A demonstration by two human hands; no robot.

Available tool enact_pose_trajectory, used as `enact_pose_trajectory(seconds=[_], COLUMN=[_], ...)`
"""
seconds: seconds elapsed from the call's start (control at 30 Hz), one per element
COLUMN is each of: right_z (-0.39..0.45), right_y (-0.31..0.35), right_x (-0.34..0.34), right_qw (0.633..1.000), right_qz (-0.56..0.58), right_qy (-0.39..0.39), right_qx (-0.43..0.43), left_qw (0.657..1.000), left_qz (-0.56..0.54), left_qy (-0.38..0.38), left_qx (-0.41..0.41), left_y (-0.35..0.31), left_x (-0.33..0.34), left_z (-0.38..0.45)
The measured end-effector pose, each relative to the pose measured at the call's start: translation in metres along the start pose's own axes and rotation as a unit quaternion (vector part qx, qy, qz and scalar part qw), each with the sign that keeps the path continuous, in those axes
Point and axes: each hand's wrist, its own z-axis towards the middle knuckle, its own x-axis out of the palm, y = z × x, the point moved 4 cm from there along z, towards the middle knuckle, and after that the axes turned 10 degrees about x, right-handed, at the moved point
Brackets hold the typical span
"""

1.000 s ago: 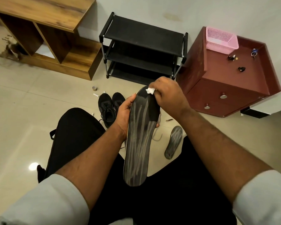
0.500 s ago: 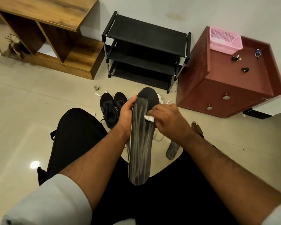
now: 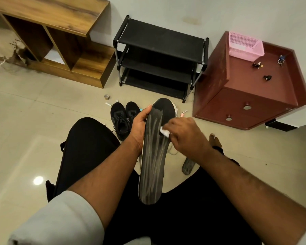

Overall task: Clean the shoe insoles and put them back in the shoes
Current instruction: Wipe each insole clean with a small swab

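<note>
My left hand (image 3: 139, 123) grips the left edge of a long black insole (image 3: 153, 156) streaked with pale wet marks, held upright above my lap. My right hand (image 3: 185, 134) pinches a small white wipe (image 3: 164, 132) and presses it on the insole's upper half. A pair of black lace-up shoes (image 3: 123, 118) stands on the floor beyond my left hand. A second grey insole (image 3: 188, 166) lies on the floor to the right, mostly hidden by my right arm.
A black shoe rack (image 3: 159, 57) stands against the wall, with a wooden shelf unit (image 3: 60, 41) to its left and a dark red cabinet (image 3: 251, 92) carrying a pink basket (image 3: 245, 45) to its right. Small bits (image 3: 107, 97) lie on the tile floor near the shoes.
My right hand slid the wipe down from the insole's toe tip to its upper half and stayed near there. The left hand kept its grip.
</note>
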Motion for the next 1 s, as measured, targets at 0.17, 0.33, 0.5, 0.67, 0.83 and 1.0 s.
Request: enact_pose_trajectory(seconds=[0.17,0.33,0.5,0.67,0.83,1.0], right_z=[-0.007,0.033,0.047,0.011,-0.012,0.017], right_y=[0.000,-0.012,-0.016,0.007,0.015,-0.003], right_x=[0.004,-0.025,-0.030,-0.010,0.007,-0.022], right_qw=[1.000,0.994,0.988,0.994,0.997,0.993], right_qz=[-0.001,-0.013,0.010,0.062,0.061,0.053], right_qy=[-0.007,-0.097,-0.125,-0.068,-0.043,-0.097], right_qx=[-0.017,0.050,0.088,0.056,0.017,0.037], left_qw=[1.000,0.997,0.995,0.998,0.999,0.997], left_qz=[0.014,0.006,-0.023,-0.037,-0.021,0.006], left_qy=[0.001,0.063,0.093,0.043,0.039,0.069], left_qx=[0.016,-0.032,-0.017,0.015,0.005,-0.024], left_y=[0.003,0.013,0.012,0.008,0.010,0.013], left_x=[0.001,0.007,0.009,0.005,0.006,0.011], left_z=[0.003,0.001,0.001,0.008,0.007,-0.003])
